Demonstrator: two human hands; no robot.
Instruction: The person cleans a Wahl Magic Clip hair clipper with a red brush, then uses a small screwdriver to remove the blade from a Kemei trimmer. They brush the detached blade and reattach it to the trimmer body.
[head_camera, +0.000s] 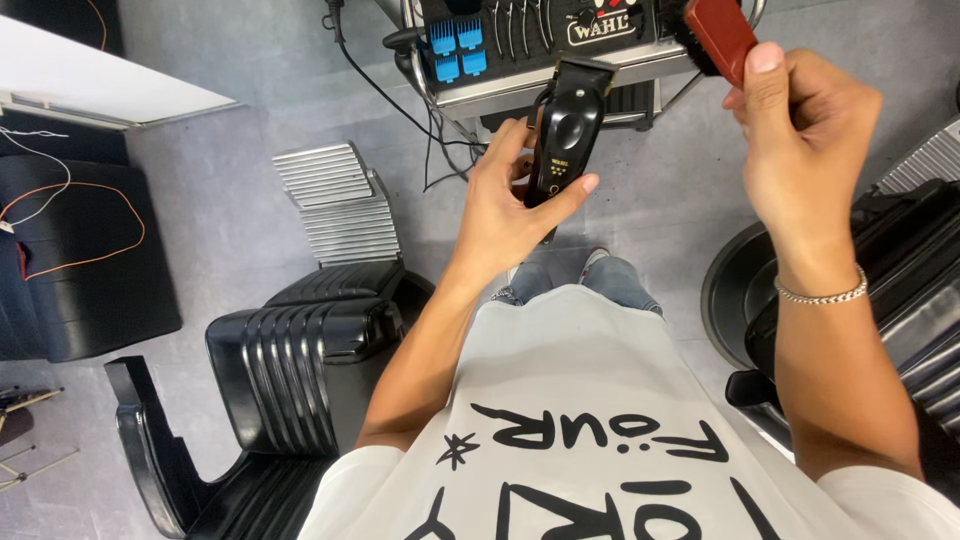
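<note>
Hidden bits first: the brush (715, 35) is cut off by the top edge of the frame, so only a red-brown back and a strip of dark bristles on its left side show. The right hand (800, 140) is slightly blurred and covers the brush's lower end. The clipper (562, 135) has its lower body buried in the left hand (505, 205), and its blade end sits against the dark tool tray (520, 85) behind, so the teeth are hard to make out.

Clipper: glossy black, tapered body, oval recess on the front face, a few small gold marks below that, metal-edged head pointing up and away from the person.

Grip: left fingers (510, 140) wrap the left side of the body from behind, thumb pressed across the lower front just under the gold marks. Firm clenched hold, clipper upright with a slight tilt. Right fingers are clamped on the brush, thumb tip on the red back near the frame top. A chain bracelet (825, 295) sits on that wrist.

Brush sits up and to the right of the clipper head, near but apart, probably not touching.

Below: grey floor, black barber chair (290, 370) at left, blue guard combs (455, 45) on the tray.
</note>
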